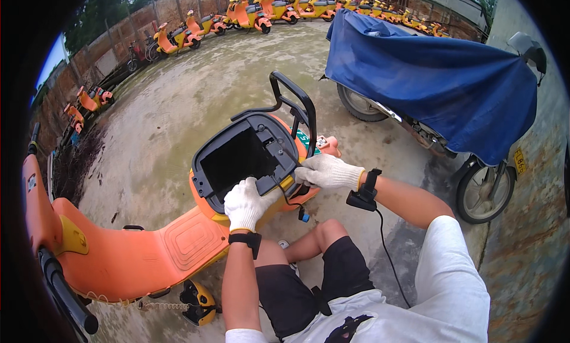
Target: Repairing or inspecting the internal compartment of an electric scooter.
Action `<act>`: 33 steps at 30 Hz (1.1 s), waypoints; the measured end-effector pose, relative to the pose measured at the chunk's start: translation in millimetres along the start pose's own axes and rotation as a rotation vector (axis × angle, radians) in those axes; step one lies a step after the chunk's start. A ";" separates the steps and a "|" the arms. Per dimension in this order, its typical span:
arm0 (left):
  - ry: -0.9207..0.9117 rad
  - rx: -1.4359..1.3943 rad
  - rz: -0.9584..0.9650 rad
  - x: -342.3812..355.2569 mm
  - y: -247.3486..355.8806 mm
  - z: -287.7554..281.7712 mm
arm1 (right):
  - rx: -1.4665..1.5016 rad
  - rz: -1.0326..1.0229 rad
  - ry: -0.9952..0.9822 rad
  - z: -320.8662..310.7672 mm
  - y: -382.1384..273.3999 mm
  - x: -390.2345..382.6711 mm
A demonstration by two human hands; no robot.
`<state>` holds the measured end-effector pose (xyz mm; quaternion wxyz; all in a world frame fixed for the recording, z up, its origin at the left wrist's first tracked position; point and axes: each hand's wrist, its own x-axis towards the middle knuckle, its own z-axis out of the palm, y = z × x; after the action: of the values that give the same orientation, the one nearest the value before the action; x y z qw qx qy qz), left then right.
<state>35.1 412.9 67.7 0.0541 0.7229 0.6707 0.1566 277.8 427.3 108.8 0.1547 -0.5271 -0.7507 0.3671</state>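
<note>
An orange and yellow electric scooter [196, 239] stands in front of me, its seat off. The black compartment frame [205, 156] surrounds a dark, deep opening. My left hand [244, 205], in a white knit glove, is closed over the near rim of this frame. At the frame's right side my right hand [328, 172], gloved too, has its fingers pressed together; what they hold is hidden. Between the hands a thin black cable runs over the edge and down to a blue-tipped connector [304, 215], which dangles beside the body. Black bands circle both wrists.
A black grab rail [306, 105] rises behind the compartment. To the right stands a motorcycle under a blue cover [427, 81], close to a wall. A yellow and black helmet [205, 302] hangs low by the footboard, near a coiled cord. Several similar scooters [249, 13] line the far yard.
</note>
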 end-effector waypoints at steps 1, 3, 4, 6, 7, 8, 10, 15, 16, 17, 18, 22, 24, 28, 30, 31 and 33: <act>-0.018 0.014 -0.009 0.7 1.7 0.1 | 0.043 0.048 0.008 -10.8 4.7 -1.2; -0.022 0.004 -0.009 -0.2 2.0 0.1 | 0.011 0.151 0.025 -30.7 9.2 4.9; -0.022 -0.002 -0.007 -0.4 0.9 0.0 | 0.010 0.146 0.022 -36.2 8.2 7.1; -0.022 0.005 -0.010 -1.2 -1.3 0.7 | 0.173 0.257 -0.022 -43.3 4.3 9.4; -0.026 0.009 -0.007 -1.5 0.0 0.2 | 0.172 0.254 -0.022 -44.0 5.0 11.1; -0.023 0.010 -0.008 -1.8 1.5 -1.0 | 0.220 0.272 -0.017 -44.1 7.2 13.7; -0.035 0.013 -0.022 -3.2 5.2 -4.3 | 0.269 0.290 -0.010 -45.1 13.9 19.2; -0.053 0.001 -0.025 -2.7 6.5 -3.7 | 0.351 0.357 -0.094 -52.0 26.6 29.3; -0.047 0.003 -0.030 -4.3 4.7 -2.9 | 0.353 0.350 -0.096 -51.8 25.8 31.3; -0.037 0.007 -0.029 -5.0 3.1 -2.7 | 0.302 0.341 -0.108 -51.3 25.1 33.3; -0.034 0.012 -0.033 -4.5 1.3 -3.5 | 0.251 0.333 -0.120 -50.7 24.5 35.2; -0.038 -0.008 -0.021 -2.5 4.3 -0.6 | 0.238 0.328 -0.114 -53.7 28.1 34.7; -0.035 -0.008 -0.023 -2.4 3.5 0.3 | 0.218 0.345 -0.120 -55.0 24.7 34.6; -0.005 -0.014 -0.008 -1.4 4.9 0.2 | 0.218 0.324 -0.133 -49.4 28.2 36.5; -0.028 -0.007 -0.018 -1.5 4.9 -1.9 | 0.233 0.319 -0.140 -40.8 28.5 35.6; -0.028 0.000 -0.022 -2.3 4.1 -2.6 | 0.251 0.322 -0.182 -35.5 17.3 29.6; -0.030 0.007 -0.027 -2.6 2.0 -4.9 | 0.474 0.357 -0.325 -23.1 17.4 29.0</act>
<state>35.4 409.5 72.4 0.0638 0.7163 0.6801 0.1428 292.4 465.6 107.7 0.0844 -0.5341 -0.5553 0.6318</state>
